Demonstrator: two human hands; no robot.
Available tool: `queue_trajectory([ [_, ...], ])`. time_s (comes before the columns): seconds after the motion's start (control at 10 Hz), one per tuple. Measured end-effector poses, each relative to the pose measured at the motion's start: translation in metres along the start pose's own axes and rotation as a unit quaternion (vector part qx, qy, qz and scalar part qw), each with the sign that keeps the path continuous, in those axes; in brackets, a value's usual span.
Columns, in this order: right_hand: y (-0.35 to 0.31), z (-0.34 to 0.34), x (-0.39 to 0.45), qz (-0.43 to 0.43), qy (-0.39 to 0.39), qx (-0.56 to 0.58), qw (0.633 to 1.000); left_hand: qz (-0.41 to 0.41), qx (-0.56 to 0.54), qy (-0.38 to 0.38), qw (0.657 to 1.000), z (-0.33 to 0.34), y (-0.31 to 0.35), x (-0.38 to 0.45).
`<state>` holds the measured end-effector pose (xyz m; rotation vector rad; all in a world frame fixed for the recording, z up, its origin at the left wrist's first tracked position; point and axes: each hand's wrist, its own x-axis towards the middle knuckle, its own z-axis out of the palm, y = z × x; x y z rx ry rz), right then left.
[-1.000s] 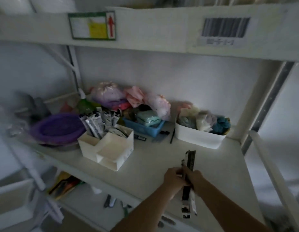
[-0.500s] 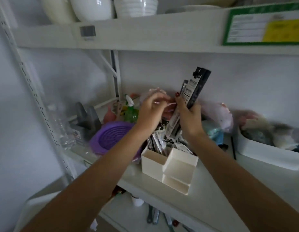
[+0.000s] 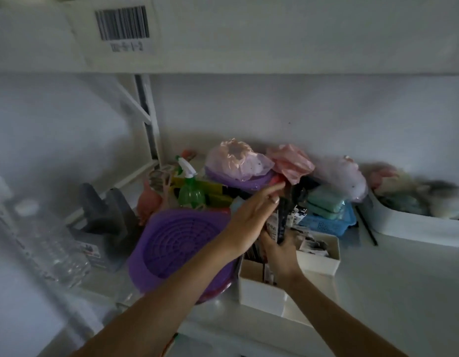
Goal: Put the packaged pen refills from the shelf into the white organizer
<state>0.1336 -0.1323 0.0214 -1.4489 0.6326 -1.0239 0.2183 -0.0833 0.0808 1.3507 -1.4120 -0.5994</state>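
Note:
The white organizer [image 3: 259, 292] stands on the shelf, with several black-and-white pen refill packs upright in its back compartment. My right hand [image 3: 278, 253] is closed around a bundle of packaged pen refills [image 3: 281, 222], held upright with its lower end inside the organizer. My left hand [image 3: 251, 217] sits just left of the bundle with flat, spread fingers resting against the packs' tops. Another compartment [image 3: 318, 249] at the right holds more packs.
A purple strainer bowl [image 3: 177, 243] touches the organizer's left side. Behind stand a green spray bottle [image 3: 191, 191], bagged pink items [image 3: 238, 161] and a blue basket [image 3: 326, 222]. A white bin [image 3: 413, 225] is at the right, a black pen [image 3: 367, 228] beside it.
The bundle has come down from above the organizer into its back compartment. My left hand has opened flat against the packs. The view has shifted lower and closer.

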Motion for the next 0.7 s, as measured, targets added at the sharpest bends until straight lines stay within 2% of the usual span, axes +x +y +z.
queue_trajectory([
  [0.1, 0.012, 0.008, -0.006, -0.014, 0.056, -0.082, 0.995, -0.014, 0.021, -0.05, 0.998, 0.007, -0.012, 0.002],
  [0.2, 0.013, 0.016, -0.013, -0.026, 0.072, -0.149, 0.986, -0.025, 0.058, -0.042, 0.997, 0.007, -0.023, -0.005],
  [0.4, -0.013, 0.007, -0.025, -0.04, 0.041, -0.324, 0.944, 0.035, 0.157, -0.022, 0.987, -0.006, -0.028, -0.022],
  [0.5, -0.034, -0.004, -0.031, -0.082, 0.03, -0.354, 0.931, 0.05, 0.195, 0.008, 0.98, -0.007, -0.015, -0.029],
  [0.6, -0.063, -0.015, -0.05, -0.127, 0.027, -0.38, 0.916, 0.096, 0.365, 0.033, 0.925, 0.002, 0.01, -0.036],
  [0.7, -0.081, -0.039, -0.066, -0.171, -0.026, -0.411, 0.895, 0.076, 0.521, 0.045, 0.849, 0.022, 0.037, -0.046],
])
